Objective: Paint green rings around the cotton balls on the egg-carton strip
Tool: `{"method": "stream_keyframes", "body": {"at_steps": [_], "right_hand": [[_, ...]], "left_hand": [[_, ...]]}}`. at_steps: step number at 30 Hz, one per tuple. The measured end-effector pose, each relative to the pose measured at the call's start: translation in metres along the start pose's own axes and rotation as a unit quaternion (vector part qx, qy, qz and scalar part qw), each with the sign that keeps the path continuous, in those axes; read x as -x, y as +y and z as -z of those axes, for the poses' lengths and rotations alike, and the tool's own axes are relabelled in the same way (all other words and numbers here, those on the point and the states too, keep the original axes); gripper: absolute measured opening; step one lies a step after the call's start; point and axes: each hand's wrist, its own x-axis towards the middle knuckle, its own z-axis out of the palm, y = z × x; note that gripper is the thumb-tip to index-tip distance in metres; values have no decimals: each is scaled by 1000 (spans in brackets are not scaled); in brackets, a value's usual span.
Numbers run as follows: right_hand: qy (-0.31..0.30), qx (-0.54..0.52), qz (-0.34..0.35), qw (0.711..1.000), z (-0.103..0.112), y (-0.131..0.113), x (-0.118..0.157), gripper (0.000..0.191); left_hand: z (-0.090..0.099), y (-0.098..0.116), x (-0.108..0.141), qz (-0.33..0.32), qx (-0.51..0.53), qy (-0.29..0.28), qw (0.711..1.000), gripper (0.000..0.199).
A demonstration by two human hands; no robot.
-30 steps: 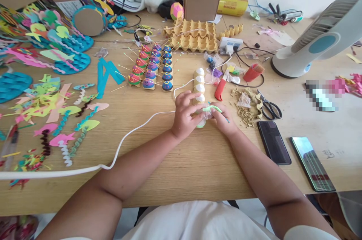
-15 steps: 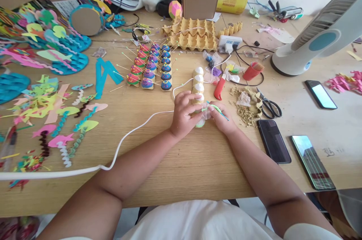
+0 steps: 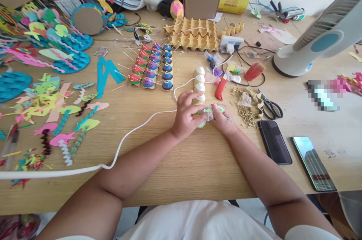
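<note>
In the head view, the left hand (image 3: 185, 115) curves palm-inward.

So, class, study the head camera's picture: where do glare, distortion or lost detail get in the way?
Head view: pale glare or screen light on the streaky phone; blocky pixels beside the pink scraps; the fan leaning, probably lens stretch; the clear film between left hand and right hand too soft to read.
</note>
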Motion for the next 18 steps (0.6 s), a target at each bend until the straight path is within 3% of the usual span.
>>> {"method": "stream_keyframes", "body": {"at_steps": [6,13,18], "right_hand": [[-11,22,11,1000,-1,-5,-2,74],[36,26,-1,999,-3,1,-2,75],[80,-11,-27,996,-5,1,-2,75]], "left_hand": [[1,0,0,-11,12,12,1000,9],[1,0,-2,-25,22,40,999,9],[1,2,-2,-3,13,21,1000,7]]}}
